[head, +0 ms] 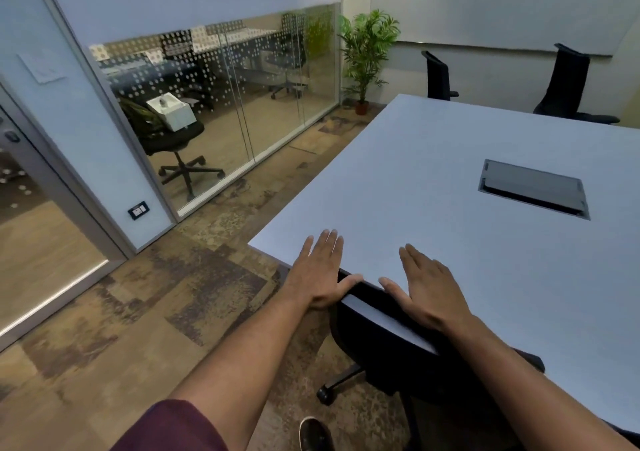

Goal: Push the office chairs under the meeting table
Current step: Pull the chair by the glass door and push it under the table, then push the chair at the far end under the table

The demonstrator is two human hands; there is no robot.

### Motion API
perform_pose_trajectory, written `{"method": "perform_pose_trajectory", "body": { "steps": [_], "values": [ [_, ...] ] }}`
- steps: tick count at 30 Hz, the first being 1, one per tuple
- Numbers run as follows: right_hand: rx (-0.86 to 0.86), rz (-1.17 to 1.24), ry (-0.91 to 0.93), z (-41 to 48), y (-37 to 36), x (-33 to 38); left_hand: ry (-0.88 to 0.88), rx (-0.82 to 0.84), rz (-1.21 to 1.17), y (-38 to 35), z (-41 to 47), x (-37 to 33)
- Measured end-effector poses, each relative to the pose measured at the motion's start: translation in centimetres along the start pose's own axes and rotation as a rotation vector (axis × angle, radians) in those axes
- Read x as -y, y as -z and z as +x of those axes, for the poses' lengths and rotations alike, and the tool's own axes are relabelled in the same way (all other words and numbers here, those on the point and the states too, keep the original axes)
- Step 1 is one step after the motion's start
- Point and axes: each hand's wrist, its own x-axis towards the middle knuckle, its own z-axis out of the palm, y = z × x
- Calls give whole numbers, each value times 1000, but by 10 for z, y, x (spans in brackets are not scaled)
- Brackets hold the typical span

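Observation:
A black office chair (377, 343) stands against the near edge of the grey meeting table (433, 187), its backrest top level with the tabletop edge and its seat hidden beneath. My left hand (320, 274) and my right hand (424, 291) hover flat with fingers spread above the backrest top and the table edge, thumbs near the backrest; whether they touch it I cannot tell. Neither hand grips anything. Two more black office chairs (437, 76) (568, 85) stand behind the table's far edge, their backrests rising above it.
A cable hatch (533, 189) is set into the tabletop. A potted plant (367, 59) stands in the far corner. A glass partition (221, 104) runs along the left, with another chair behind it. Patterned carpet (156, 294) lies to the left of the table.

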Motion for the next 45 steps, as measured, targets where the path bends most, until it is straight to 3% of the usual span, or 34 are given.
{"method": "perform_pose_trajectory", "body": {
  "steps": [15, 23, 36, 45],
  "values": [
    [-10, -17, 181, 272, -50, 147, 231, -153, 90, 41, 72, 238],
    [-57, -10, 216, 386, -84, 236, 267, -212, 103, 42, 115, 381],
    [-164, -20, -11, 583, -139, 350, 93, -183, 152, 70, 241, 615],
    [-211, -46, -130, 687, -164, 361, 20, -188, 128, 73, 345, 697]
  ]
}}
